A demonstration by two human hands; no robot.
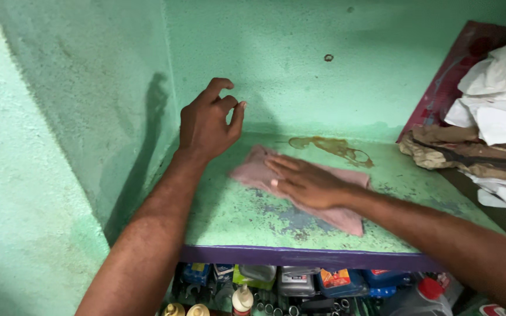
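My right hand (304,181) lies flat, fingers apart, pressing down on a pinkish-brown rag (346,217) spread on a worn green shelf (229,213). My left hand (208,122) hovers above the shelf's back left corner with fingers loosely curled and nothing in it. A brown liquid stain (332,147) sits on the shelf just behind the rag, near the back wall.
Green walls enclose the shelf at left and back. A heap of crumpled white and brown cloth and paper (490,126) fills the right side. The shelf has a purple front edge (300,256); bottles and containers (297,287) crowd the space below.
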